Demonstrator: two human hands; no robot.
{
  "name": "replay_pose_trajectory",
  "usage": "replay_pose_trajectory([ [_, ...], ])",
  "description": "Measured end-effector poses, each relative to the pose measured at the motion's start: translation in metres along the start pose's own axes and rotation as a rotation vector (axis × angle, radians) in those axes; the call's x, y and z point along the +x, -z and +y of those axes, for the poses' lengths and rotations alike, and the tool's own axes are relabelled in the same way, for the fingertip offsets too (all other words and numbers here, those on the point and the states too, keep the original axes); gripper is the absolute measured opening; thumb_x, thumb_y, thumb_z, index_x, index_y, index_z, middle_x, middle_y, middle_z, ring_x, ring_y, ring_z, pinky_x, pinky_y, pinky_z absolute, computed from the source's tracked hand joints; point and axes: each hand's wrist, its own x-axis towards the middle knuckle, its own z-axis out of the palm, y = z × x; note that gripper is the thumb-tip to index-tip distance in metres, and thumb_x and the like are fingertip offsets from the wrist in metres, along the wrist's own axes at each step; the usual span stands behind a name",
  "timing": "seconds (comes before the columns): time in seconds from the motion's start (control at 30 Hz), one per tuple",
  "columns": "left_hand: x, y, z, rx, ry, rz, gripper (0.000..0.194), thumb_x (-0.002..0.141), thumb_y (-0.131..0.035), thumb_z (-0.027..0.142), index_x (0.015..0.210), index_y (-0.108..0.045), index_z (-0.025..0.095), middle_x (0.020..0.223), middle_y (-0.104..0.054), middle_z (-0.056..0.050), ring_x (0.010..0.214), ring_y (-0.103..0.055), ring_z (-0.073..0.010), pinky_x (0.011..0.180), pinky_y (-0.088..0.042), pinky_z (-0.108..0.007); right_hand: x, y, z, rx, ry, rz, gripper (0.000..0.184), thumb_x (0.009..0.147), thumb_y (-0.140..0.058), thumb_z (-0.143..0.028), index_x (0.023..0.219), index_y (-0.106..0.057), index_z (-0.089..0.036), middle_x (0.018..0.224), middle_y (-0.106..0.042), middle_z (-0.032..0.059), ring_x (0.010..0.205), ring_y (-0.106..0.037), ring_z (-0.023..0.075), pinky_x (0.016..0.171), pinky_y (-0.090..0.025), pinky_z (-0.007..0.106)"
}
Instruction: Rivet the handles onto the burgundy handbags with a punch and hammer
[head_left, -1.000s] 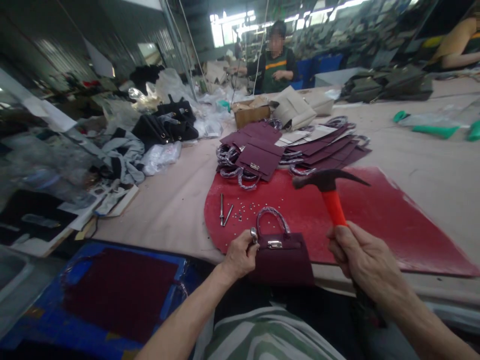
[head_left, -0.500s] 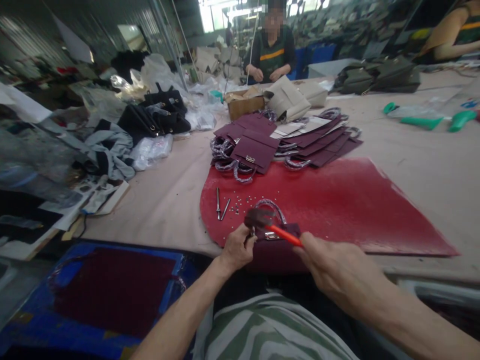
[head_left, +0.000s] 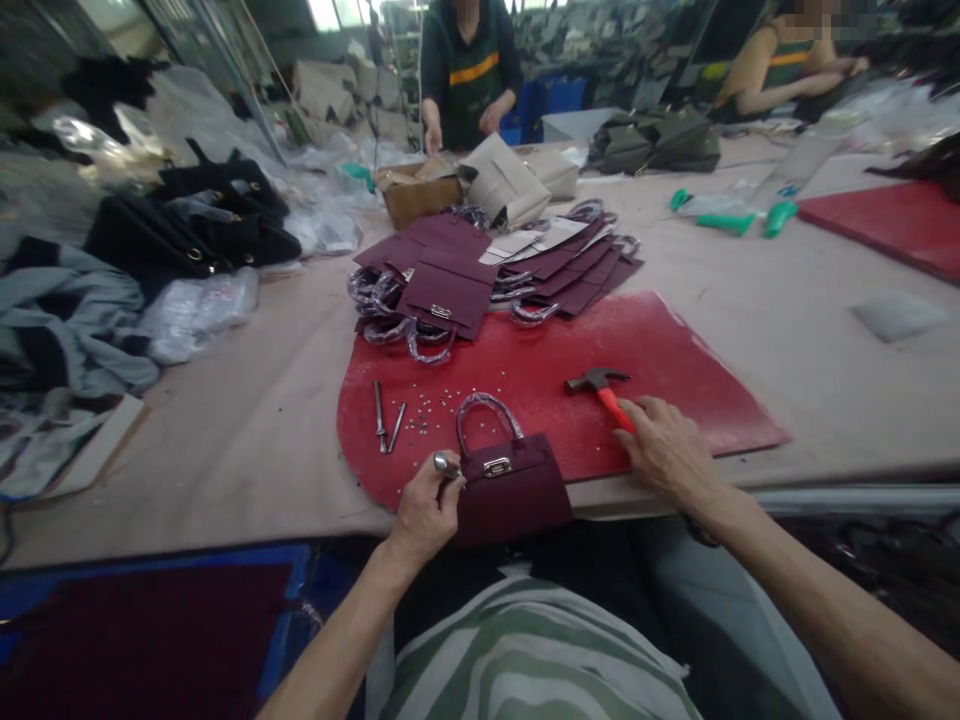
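Observation:
A small maroon handbag (head_left: 517, 485) with a wrapped handle and a silver clasp lies at the near edge of a red mat (head_left: 675, 360). My left hand (head_left: 424, 510) is closed on a silver metal tool (head_left: 445, 464) held against the bag's left top corner. My right hand (head_left: 667, 450) rests on the mat over the orange handle of a hammer (head_left: 604, 388), whose head lies flat on the mat. Whether the fingers still grip the handle is unclear.
Two metal punches (head_left: 386, 418) and scattered small rivets (head_left: 424, 408) lie on the mat's left part. A pile of maroon bags (head_left: 465, 285) sits behind it. Black bags (head_left: 195, 215) and cloth fill the left. Two people work across the table. A blue bin (head_left: 150, 630) stands lower left.
The hammer came down by the tool, then my right hand carried it right and laid it on the mat. My left hand kept the tool on the bag. The view tilted down.

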Motion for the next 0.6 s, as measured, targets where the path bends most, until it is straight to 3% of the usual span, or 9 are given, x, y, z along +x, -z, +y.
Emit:
replay_pose_trajectory([
  [0.07,-0.001,0.0,-0.001,0.023,-0.016,0.014,0.02,0.093,-0.052,0.017,0.112,-0.058,0.018,0.107,-0.068,-0.009,0.102,-0.067,-0.0206,0.091,-0.057,-0.034,-0.004,-0.011,-0.012,0.016,0.247,0.084,0.051,0.092,-0.053,-0.042,0.137,-0.053,-0.017,0.141,-0.048,0.0203,0.123,-0.047,0.036,0.098,-0.04,0.052],
  [0.17,-0.001,0.001,-0.001,0.051,-0.005,0.01,0.02,0.093,-0.053,0.019,0.112,-0.059,0.018,0.108,-0.069,-0.009,0.104,-0.068,-0.0215,0.092,-0.057,-0.036,-0.008,-0.029,-0.035,0.12,0.447,-0.028,0.064,0.086,-0.066,-0.052,0.141,-0.052,-0.022,0.148,-0.043,0.0168,0.133,-0.039,0.0366,0.107,-0.033,0.056],
  [0.23,0.0,0.003,-0.001,0.052,0.0,-0.008,0.019,0.093,-0.053,0.02,0.111,-0.059,0.018,0.109,-0.069,-0.01,0.105,-0.068,-0.0219,0.093,-0.057,-0.037,-0.011,-0.039,-0.047,0.159,0.437,-0.103,0.069,0.079,-0.074,-0.053,0.139,-0.055,-0.023,0.148,-0.043,0.0167,0.134,-0.037,0.038,0.11,-0.027,0.06],
  [0.33,0.003,0.007,-0.001,0.036,-0.011,-0.036,0.016,0.092,-0.053,0.019,0.106,-0.06,0.018,0.108,-0.07,-0.01,0.104,-0.068,-0.0217,0.093,-0.058,-0.038,-0.016,-0.05,-0.053,0.217,0.38,-0.103,0.073,0.073,-0.08,-0.049,0.136,-0.057,-0.023,0.146,-0.046,0.0157,0.135,-0.037,0.0377,0.113,-0.022,0.061],
  [0.6,0.006,0.013,-0.002,0.001,0.011,-0.094,0.012,0.092,-0.055,0.019,0.103,-0.06,0.018,0.111,-0.07,-0.01,0.107,-0.068,-0.0223,0.094,-0.057,-0.039,-0.029,-0.059,-0.057,0.244,0.315,-0.089,0.067,0.077,-0.079,-0.037,0.138,-0.056,-0.022,0.147,-0.048,0.0121,0.14,-0.032,0.0355,0.117,-0.014,0.061],
])
